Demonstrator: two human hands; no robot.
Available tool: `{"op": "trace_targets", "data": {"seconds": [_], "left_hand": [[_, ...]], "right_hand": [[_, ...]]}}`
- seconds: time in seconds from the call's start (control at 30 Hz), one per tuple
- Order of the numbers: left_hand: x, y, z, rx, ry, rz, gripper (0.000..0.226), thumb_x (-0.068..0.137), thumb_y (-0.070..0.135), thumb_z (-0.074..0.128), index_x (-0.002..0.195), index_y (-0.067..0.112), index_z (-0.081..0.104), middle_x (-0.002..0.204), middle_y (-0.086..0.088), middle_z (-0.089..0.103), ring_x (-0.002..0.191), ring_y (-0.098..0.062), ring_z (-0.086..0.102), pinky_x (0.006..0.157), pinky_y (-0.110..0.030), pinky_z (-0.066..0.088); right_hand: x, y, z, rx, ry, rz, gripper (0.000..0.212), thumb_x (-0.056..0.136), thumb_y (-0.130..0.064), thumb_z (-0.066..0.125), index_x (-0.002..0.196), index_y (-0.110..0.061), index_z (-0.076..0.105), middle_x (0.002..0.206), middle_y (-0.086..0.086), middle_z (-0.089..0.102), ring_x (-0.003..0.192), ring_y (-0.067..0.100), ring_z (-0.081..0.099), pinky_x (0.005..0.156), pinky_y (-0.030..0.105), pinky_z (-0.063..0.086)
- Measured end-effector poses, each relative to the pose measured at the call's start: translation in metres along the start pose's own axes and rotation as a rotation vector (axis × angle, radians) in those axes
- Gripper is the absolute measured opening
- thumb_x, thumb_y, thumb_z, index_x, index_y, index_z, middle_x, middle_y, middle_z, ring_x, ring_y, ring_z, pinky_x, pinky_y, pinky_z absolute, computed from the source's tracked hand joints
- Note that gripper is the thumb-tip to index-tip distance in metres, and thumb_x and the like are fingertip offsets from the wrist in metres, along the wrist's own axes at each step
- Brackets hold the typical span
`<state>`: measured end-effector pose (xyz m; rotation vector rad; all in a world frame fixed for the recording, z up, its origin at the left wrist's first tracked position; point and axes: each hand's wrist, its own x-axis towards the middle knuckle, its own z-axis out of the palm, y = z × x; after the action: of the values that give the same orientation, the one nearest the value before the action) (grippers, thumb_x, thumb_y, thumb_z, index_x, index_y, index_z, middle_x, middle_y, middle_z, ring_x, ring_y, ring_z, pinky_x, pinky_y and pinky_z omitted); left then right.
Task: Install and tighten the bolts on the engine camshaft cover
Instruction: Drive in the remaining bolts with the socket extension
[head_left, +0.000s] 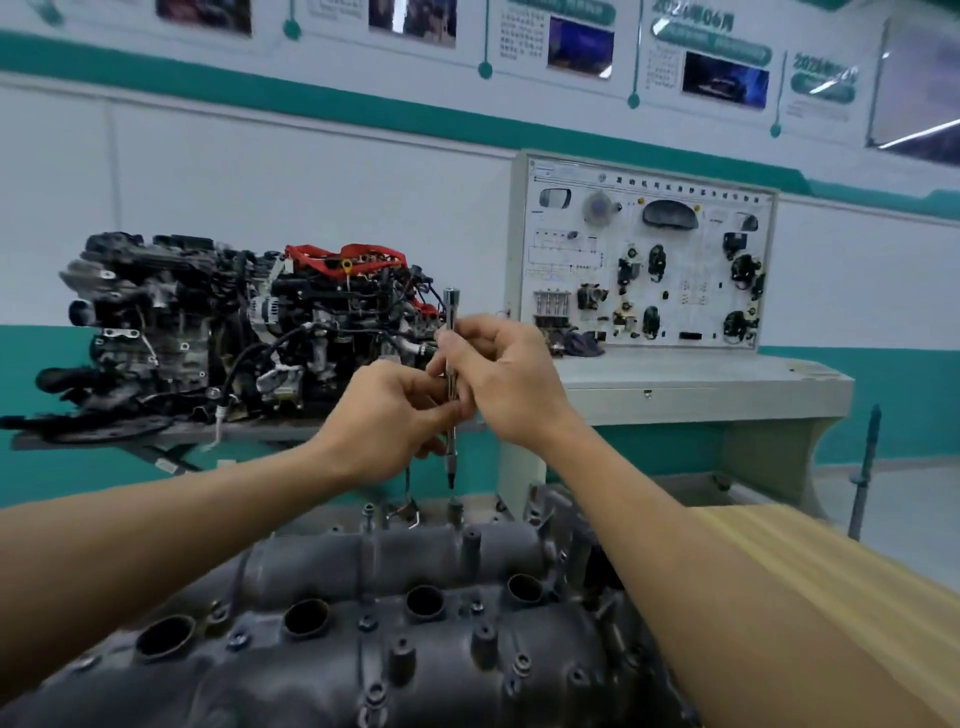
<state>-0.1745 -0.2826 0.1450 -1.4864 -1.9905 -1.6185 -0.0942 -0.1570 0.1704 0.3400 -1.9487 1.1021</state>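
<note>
Above the far edge of the camshaft cover (291, 680), a long driver tool (449, 306) is held upright, its tip hanging just over what looks like a standing bolt (455, 508), presumably for alignment. The shaft is pinched by the right hand (506, 374). Lower down it is pinched by the left hand (389, 421), likely for steadying. Bolt tightness cannot be told.

I count one left hand (384, 421), one right hand (511, 379), one socket driver (448, 306), one cam cover (311, 680), four plug holes (306, 616), and one display engine (234, 322) far left.
</note>
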Motion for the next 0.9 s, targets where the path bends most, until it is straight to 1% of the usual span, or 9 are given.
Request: {"op": "trace_targets", "data": {"seconds": [0.1, 0.2, 0.33, 0.4, 0.53, 0.63, 0.77, 0.83, 0.9], "left_hand": [[0.009, -0.009, 0.01, -0.095, 0.099, 0.052, 0.021, 0.088, 0.019, 0.075, 0.077, 0.002, 0.075, 0.065, -0.017, 0.07, 0.054, -0.022, 0.068, 0.056, -0.042, 0.058], [0.009, -0.02, 0.023, -0.165, 0.174, 0.077, 0.021, 0.089, 0.021, 0.074, 0.076, 0.005, 0.075, 0.065, -0.023, 0.068, 0.059, -0.042, 0.066, 0.058, -0.053, 0.056], [0.003, -0.032, 0.035, -0.176, 0.135, 0.072, 0.019, 0.09, 0.025, 0.074, 0.077, 0.011, 0.076, 0.066, -0.024, 0.065, 0.059, -0.046, 0.062, 0.056, -0.059, 0.053], [0.001, -0.034, 0.038, -0.162, 0.125, 0.078, 0.021, 0.09, 0.027, 0.073, 0.075, 0.011, 0.075, 0.065, -0.026, 0.062, 0.053, -0.04, 0.057, 0.054, -0.059, 0.052], [-0.002, -0.034, 0.039, -0.153, 0.126, 0.06, 0.019, 0.09, 0.028, 0.073, 0.074, 0.018, 0.077, 0.064, -0.019, 0.065, 0.055, -0.041, 0.058, 0.055, -0.059, 0.054], [0.001, -0.033, 0.036, -0.162, 0.124, 0.043, 0.021, 0.091, 0.026, 0.073, 0.07, 0.025, 0.076, 0.058, -0.003, 0.063, 0.054, -0.024, 0.057, 0.055, -0.057, 0.057], [0.009, -0.031, 0.026, -0.205, 0.082, 0.016, 0.015, 0.091, 0.024, 0.073, 0.077, 0.023, 0.078, 0.058, 0.007, 0.065, 0.052, -0.008, 0.059, 0.051, -0.033, 0.056], [0.01, -0.035, 0.025, -0.219, 0.052, -0.013, 0.016, 0.09, 0.022, 0.073, 0.075, 0.022, 0.078, 0.062, 0.003, 0.069, 0.056, -0.009, 0.063, 0.053, -0.029, 0.055], [0.008, -0.039, 0.027, -0.227, 0.018, -0.048, 0.016, 0.089, 0.021, 0.073, 0.074, 0.02, 0.078, 0.066, -0.003, 0.072, 0.062, -0.018, 0.066, 0.057, -0.036, 0.058]], "right_hand": [[0.017, 0.001, -0.005, -0.034, -0.042, -0.035, 0.027, 0.1, -0.009, 0.055, 0.075, -0.005, 0.065, 0.052, -0.011, 0.063, 0.04, 0.002, 0.051, 0.044, 0.016, 0.041], [0.023, 0.009, -0.007, -0.043, -0.113, -0.029, 0.025, 0.099, -0.007, 0.056, 0.078, 0.0, 0.067, 0.054, -0.008, 0.064, 0.04, 0.003, 0.049, 0.044, 0.02, 0.042], [0.012, 0.031, -0.009, 0.136, -0.09, 0.07, 0.022, 0.099, -0.009, 0.058, 0.08, -0.003, 0.068, 0.072, 0.021, 0.066, 0.04, 0.012, 0.046, 0.042, 0.023, 0.041], [0.008, 0.038, -0.011, 0.217, -0.082, 0.106, 0.022, 0.099, -0.011, 0.057, 0.081, -0.006, 0.07, 0.074, 0.015, 0.067, 0.041, 0.013, 0.044, 0.042, 0.025, 0.042], [0.005, 0.039, -0.009, 0.247, -0.086, 0.147, 0.019, 0.099, -0.011, 0.057, 0.084, -0.006, 0.069, 0.072, 0.005, 0.069, 0.043, 0.011, 0.043, 0.042, 0.024, 0.042], [0.011, 0.032, -0.011, 0.287, -0.122, 0.197, 0.018, 0.099, -0.011, 0.058, 0.085, -0.005, 0.067, 0.074, 0.006, 0.07, 0.043, 0.012, 0.046, 0.044, 0.026, 0.042], [0.024, 0.026, -0.025, 0.337, -0.281, 0.242, 0.012, 0.096, -0.014, 0.06, 0.093, -0.005, 0.067, 0.082, 0.006, 0.073, 0.049, 0.013, 0.053, 0.051, 0.025, 0.048], [0.02, 0.033, -0.022, 0.402, -0.27, 0.26, 0.011, 0.096, -0.011, 0.059, 0.095, -0.007, 0.069, 0.081, 0.005, 0.073, 0.05, 0.012, 0.053, 0.05, 0.023, 0.047], [0.011, 0.044, -0.017, 0.463, -0.206, 0.269, 0.011, 0.094, -0.011, 0.059, 0.093, -0.009, 0.07, 0.08, 0.008, 0.07, 0.048, 0.011, 0.051, 0.048, 0.023, 0.043]]}}
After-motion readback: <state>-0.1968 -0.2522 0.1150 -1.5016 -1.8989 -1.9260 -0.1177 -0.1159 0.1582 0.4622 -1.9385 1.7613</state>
